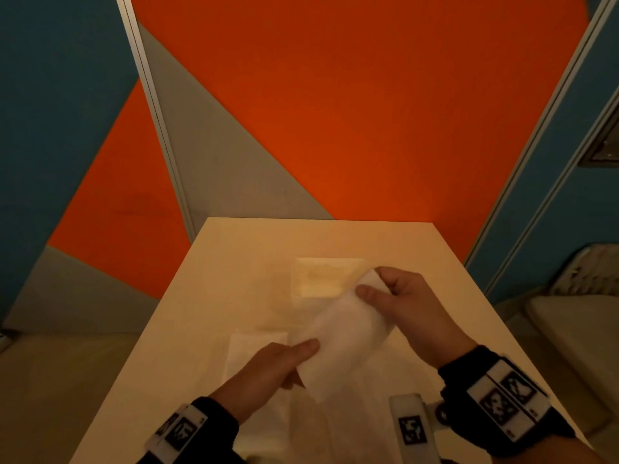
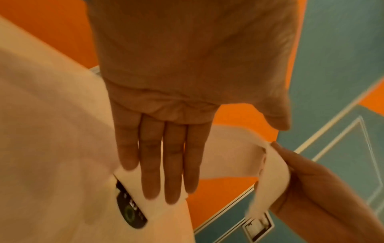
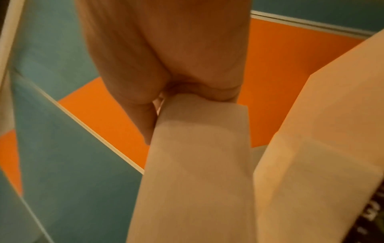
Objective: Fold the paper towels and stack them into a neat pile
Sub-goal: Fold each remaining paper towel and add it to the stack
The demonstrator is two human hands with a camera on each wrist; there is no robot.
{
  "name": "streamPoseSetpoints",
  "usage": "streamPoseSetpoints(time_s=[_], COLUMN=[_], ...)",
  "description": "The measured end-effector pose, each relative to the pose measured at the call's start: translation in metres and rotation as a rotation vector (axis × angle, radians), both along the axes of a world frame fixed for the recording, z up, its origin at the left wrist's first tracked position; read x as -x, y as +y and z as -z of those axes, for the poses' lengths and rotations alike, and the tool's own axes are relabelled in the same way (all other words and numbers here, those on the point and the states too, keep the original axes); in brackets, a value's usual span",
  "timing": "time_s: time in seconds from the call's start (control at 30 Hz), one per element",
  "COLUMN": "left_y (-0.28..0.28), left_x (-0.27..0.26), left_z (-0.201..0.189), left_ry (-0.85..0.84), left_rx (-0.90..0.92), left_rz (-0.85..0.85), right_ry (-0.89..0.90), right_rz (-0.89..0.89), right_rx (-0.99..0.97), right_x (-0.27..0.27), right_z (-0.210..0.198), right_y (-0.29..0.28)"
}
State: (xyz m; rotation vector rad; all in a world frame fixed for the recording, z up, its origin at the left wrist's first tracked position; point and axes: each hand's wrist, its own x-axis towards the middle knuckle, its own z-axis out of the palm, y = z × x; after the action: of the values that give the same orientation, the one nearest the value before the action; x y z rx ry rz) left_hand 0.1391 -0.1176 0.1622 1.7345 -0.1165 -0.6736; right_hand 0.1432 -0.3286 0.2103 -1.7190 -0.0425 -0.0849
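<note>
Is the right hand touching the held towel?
Touching: the right wrist view shows the right hand pinching the towel's end between thumb and fingers.

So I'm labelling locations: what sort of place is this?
Probably a partitioned booth or office cubicle: orange, blue and grey wall panels joined by metal strips surround a small pale table.
</note>
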Motion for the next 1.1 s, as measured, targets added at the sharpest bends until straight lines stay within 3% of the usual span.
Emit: streamPoseSetpoints(time_s=[0.13, 0.27, 0.5, 0.67, 0.93, 1.1], left_y=[-0.004, -0.01, -0.013, -0.009, -0.008, -0.003], left_x=[0.004, 0.004, -0.004, -0.004, -0.001, 0.001], left_z=[-0.016, -0.027, -0.041, -0.046, -0.05, -0.049], left_ry=[0.222, 0.192, -0.03, -0.008, 0.11, 0.129], left_rx=[0.232, 0.522, 0.488, 0.467, 0.606, 0.675], left_rz=[0.061, -0.152, -0.214, -0.12, -0.208, -0.245], right_ry=[-0.069, -0.041, 0.121, 0.127, 0.092, 0.075], right_rz=[0.106, 0.163, 0.061, -0.03, -0.222, -0.219], right_rx=[-0.245, -0.335, -0.515, -0.537, -0.484, -0.393], right_x=[0.005, 0.011, 0.017, 0.015, 0.021, 0.02], right_z=[-0.009, -0.004, -0.004, -0.011, -0.018, -0.019], right_y=[0.009, 0.013, 0.006, 0.001, -0.002, -0.006])
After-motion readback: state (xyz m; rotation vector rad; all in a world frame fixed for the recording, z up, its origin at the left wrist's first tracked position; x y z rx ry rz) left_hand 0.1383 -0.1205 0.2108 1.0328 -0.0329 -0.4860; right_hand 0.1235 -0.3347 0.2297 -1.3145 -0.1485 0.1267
